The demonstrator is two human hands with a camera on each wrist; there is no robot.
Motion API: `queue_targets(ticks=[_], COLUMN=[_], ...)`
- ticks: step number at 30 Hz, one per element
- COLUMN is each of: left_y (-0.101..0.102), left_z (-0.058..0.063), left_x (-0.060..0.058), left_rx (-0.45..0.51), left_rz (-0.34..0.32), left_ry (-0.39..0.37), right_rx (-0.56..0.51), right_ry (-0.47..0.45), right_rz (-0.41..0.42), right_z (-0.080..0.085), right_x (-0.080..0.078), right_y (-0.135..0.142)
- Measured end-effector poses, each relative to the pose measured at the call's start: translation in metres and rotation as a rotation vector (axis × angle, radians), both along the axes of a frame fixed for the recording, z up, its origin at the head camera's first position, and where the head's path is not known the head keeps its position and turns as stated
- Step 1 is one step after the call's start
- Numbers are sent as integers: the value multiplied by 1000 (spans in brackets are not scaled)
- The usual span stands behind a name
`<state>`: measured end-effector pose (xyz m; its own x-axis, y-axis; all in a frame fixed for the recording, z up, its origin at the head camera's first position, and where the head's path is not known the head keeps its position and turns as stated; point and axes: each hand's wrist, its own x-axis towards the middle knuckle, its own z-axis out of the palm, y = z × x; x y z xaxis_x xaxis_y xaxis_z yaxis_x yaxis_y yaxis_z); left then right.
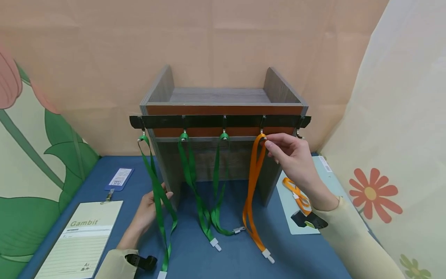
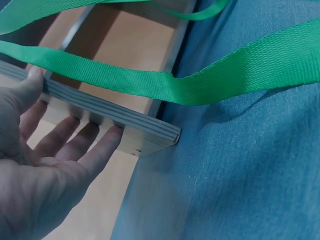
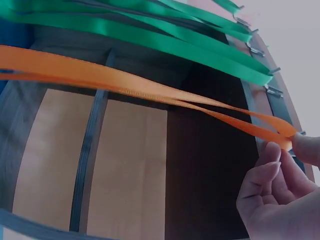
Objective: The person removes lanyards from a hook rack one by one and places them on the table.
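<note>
My right hand [image 1: 290,155] pinches the top loop of an orange lanyard [image 1: 253,174] between thumb and fingers. That loop is at a hook near the right end of a black hook rail [image 1: 209,121]; the lanyard's straps hang down to a white clip. In the right wrist view the fingertips [image 3: 272,170] hide part of the loop and hook. My left hand [image 1: 148,207] grips the left side panel of a grey wooden shelf [image 1: 170,170], thumb at its front edge and fingers against its outer face. Green lanyards [image 1: 189,166] hang from the other occupied hooks.
At left on the blue table [image 1: 139,166] lie a clipboard with lined paper [image 1: 87,236] and a blue badge [image 1: 119,178]. Another orange lanyard [image 1: 296,190] lies on a pale blue board [image 1: 292,224] at right. One bare hook [image 1: 298,133] is at the rail's right end.
</note>
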<state>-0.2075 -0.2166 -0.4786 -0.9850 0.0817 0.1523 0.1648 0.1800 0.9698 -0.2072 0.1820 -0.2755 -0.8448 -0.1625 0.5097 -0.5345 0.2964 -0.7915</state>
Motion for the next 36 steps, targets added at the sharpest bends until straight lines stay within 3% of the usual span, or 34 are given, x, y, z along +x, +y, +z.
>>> queue_targets(ticks=[9,14,24,29,36], left_y=[0,1,-1,-1,0], left_z=[-1,-2,0,1,1], left_x=[1,2,1,2,2], left_rx=[-12,-4,-2,-1,-18], left_rz=[1,-5,-6,0,4], left_ry=[-7,-6,6,5,-11], right_rx=[-2,-9,-28,-102,-294], right_ry=[33,114,198,202,225], right_rz=[-9,3,-26,-17,67], right_z=[2,4,33,48,69], right_x=[2,7,28,39,46], right_y=[-3,0,16,26,39])
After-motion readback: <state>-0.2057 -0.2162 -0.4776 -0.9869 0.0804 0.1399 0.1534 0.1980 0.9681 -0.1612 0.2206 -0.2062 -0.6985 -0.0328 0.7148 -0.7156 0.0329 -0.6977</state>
